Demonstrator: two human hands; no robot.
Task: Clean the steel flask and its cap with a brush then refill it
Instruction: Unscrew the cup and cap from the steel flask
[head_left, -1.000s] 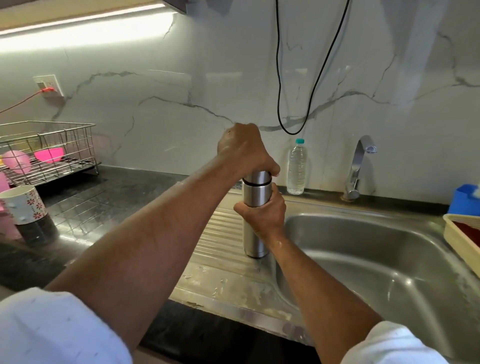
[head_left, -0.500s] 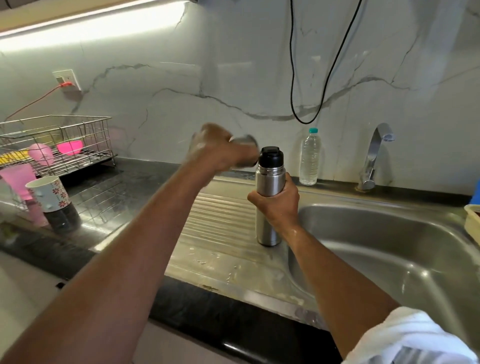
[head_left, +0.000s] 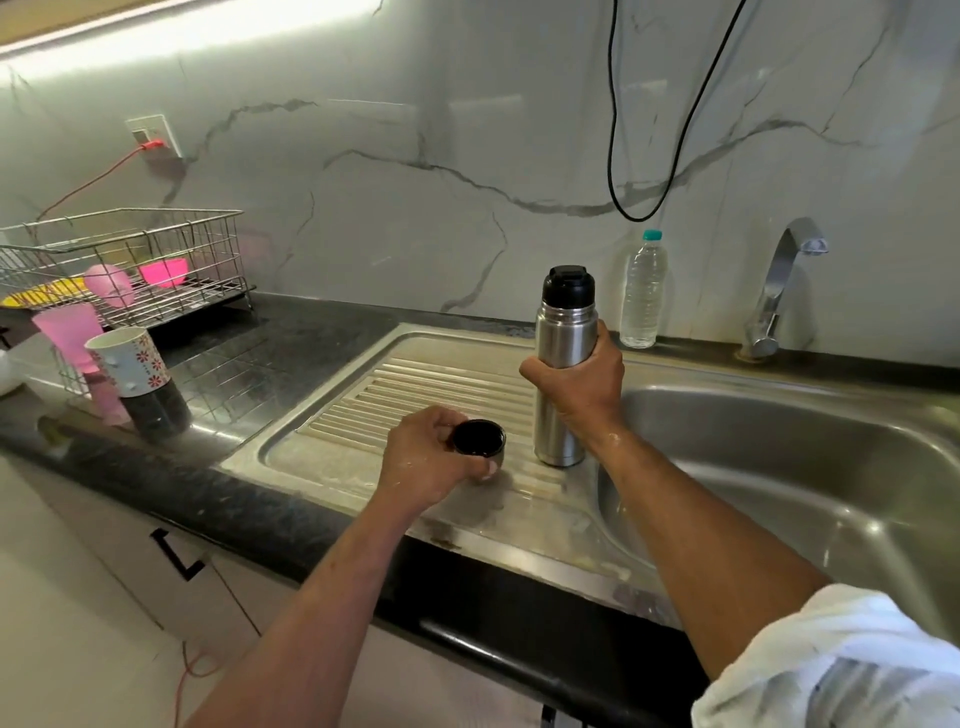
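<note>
The steel flask (head_left: 561, 343) stands upright on the ribbed draining board (head_left: 415, 384), its black inner stopper (head_left: 568, 285) still on top. My right hand (head_left: 582, 387) grips the flask around its middle. My left hand (head_left: 431, 460) holds the flask's outer steel cap (head_left: 478, 439) low over the draining board, to the left of the flask, with the cap's dark open side facing up. Whether the cap touches the board I cannot tell. No brush is in view.
The steel sink basin (head_left: 779, 467) lies to the right, with the tap (head_left: 779, 291) behind it and a clear water bottle (head_left: 643, 291) by the wall. On the dark counter at left stand a wire dish rack (head_left: 130, 260), pink tumblers (head_left: 72, 332) and a flowered cup (head_left: 132, 358).
My left hand took the outer cap off the flask, carried it left and down to the draining board and turned it open side up. The black stopper is now uncovered. My right hand kept its grip.
</note>
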